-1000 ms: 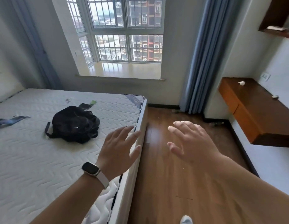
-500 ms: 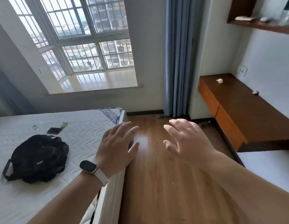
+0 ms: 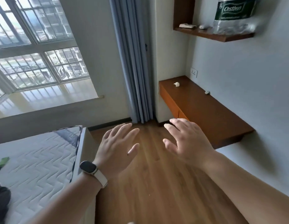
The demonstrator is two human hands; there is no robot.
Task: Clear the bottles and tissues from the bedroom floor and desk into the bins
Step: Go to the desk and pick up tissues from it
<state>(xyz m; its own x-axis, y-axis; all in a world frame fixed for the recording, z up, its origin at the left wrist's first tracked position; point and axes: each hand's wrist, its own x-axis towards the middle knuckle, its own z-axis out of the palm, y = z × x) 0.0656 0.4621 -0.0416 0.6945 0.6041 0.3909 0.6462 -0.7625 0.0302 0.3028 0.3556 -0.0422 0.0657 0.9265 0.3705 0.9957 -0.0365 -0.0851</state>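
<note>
Two crumpled white tissues lie on the brown wall desk (image 3: 213, 113): one tissue (image 3: 177, 84) near its far end, a smaller tissue (image 3: 207, 92) against the wall. A clear plastic bottle (image 3: 234, 15) with a green label stands on the wall shelf (image 3: 210, 35) at top right, with small pale scraps (image 3: 187, 26) beside it. My left hand (image 3: 115, 147), with a watch on the wrist, and my right hand (image 3: 187, 141) are held out over the wooden floor, fingers spread, holding nothing. No bin is in view.
A bed with a bare white mattress (image 3: 38, 164) fills the lower left, a black bag (image 3: 0, 202) at its edge. A blue curtain (image 3: 134, 62) hangs in the corner beside a large window (image 3: 35, 54). Wooden floor (image 3: 156, 183) runs between bed and desk.
The view has swung right and upward: the bed and black bag slid off to the left, while the desk, shelf and bottle came closer. Both hands stay spread in front of me.
</note>
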